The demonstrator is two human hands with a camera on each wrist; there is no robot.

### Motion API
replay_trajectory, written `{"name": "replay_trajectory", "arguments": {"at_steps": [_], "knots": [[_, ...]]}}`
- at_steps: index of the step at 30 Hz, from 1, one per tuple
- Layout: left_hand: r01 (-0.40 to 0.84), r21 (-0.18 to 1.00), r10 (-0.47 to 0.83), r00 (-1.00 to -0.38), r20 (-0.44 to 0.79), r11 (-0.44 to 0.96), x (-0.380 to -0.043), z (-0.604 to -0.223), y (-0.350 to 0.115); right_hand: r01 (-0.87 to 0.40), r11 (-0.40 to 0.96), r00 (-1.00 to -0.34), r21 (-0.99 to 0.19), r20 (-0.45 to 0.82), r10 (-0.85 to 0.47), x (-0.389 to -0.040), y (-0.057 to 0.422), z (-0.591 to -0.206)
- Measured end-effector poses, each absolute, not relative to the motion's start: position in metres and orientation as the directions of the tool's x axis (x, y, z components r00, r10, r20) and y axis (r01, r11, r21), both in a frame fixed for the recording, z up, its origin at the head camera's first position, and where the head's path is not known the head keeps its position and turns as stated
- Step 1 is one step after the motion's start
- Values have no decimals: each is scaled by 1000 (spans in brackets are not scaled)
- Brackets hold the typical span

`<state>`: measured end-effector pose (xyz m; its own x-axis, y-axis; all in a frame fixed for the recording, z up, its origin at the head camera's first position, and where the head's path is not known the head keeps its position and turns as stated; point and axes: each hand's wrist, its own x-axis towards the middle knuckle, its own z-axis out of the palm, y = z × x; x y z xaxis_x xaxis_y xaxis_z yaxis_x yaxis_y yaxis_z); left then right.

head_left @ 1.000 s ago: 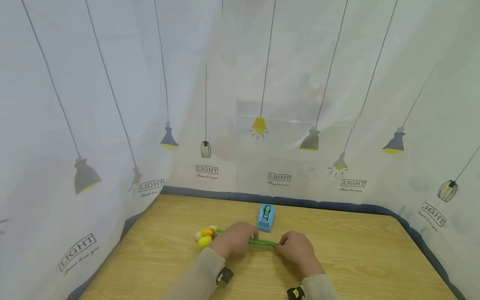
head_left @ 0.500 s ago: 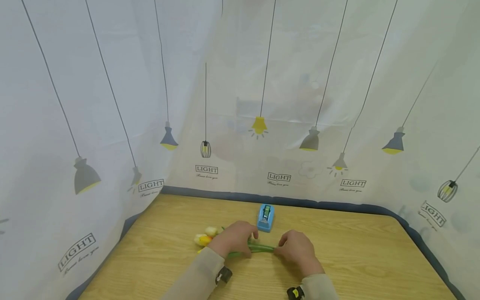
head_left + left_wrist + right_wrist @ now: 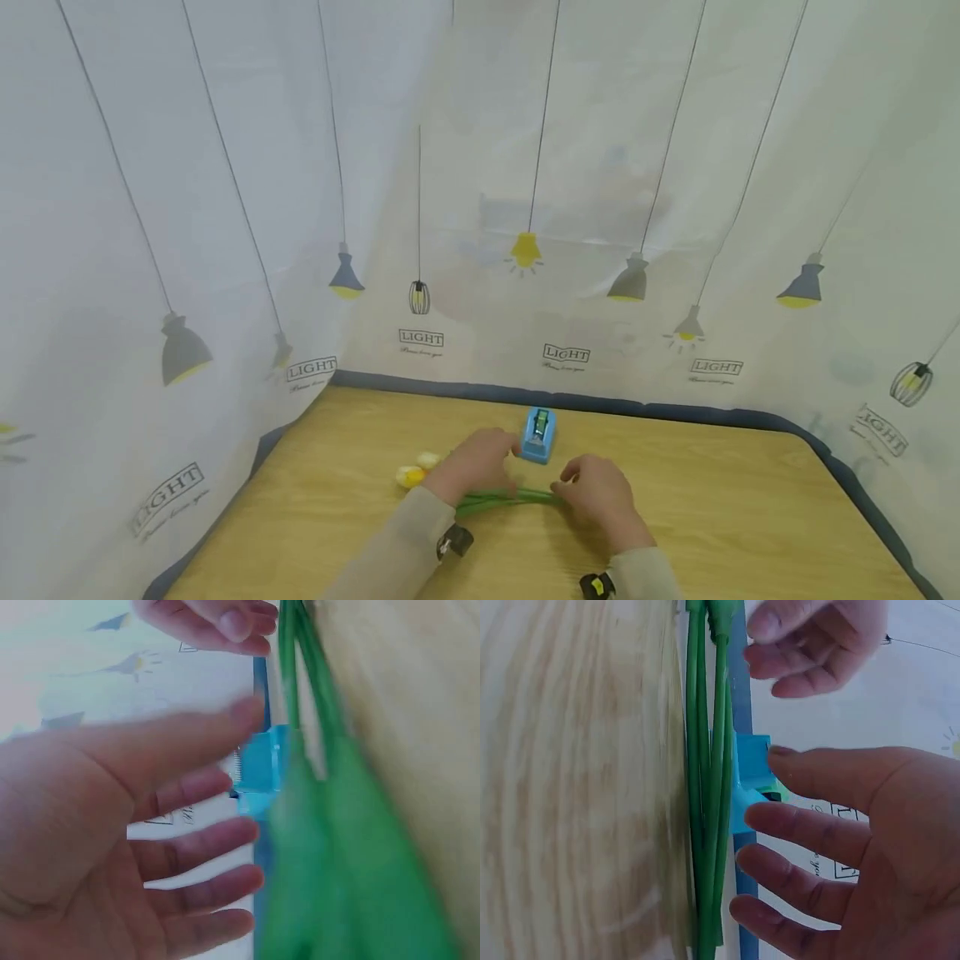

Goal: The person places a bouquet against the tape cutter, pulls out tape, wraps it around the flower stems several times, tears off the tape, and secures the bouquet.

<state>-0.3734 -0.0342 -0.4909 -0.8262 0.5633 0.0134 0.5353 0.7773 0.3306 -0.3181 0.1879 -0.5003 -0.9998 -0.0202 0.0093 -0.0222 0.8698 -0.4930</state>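
Observation:
A bunch of tulips lies across the table in the head view, its yellow and white blooms point(image 3: 411, 477) to the left and its green stems point(image 3: 517, 497) to the right. My left hand point(image 3: 482, 461) hovers over the upper stems and hides part of the bunch. Its thumb and fingers are spread beside the green leaves point(image 3: 360, 847) in the left wrist view, holding nothing. Close to the stem ends is my right hand point(image 3: 596, 492). The right wrist view shows its fingers point(image 3: 802, 829) extended and apart from the stems, with nothing between them.
Just beyond the hands, a blue tape dispenser point(image 3: 537, 435) stands on the wooden table point(image 3: 720, 500). A white curtain point(image 3: 480, 167) printed with lamps rises behind the table's back and side edges. Black wrist cameras point(image 3: 454, 542) sit at both cuffs.
Both hands have let go of the stems and lifted slightly away. The tulips have settled onto the table, with stems a little more spread and fewer blooms showing past the left arm.

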Motion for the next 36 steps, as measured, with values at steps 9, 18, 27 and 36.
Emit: {"name": "replay_trajectory", "arguments": {"at_steps": [9,18,27,36], "knots": [[392,451,400,-913,83,802,-412,-482,-17,-27,844,-997,-535,75,16,-344,181,-490],[197,645,254,-967,4,739,-434,-511,-2,-42,680,-995,-732,94,39,-367,171,-508],[100,753,154,-988,-1,650,-433,-527,1,-23,707,-997,-707,73,41,-375,162,-521],[-7,811,59,-997,-51,584,-437,-533,6,-16,716,-992,-698,98,73,-380,155,-518]]}}
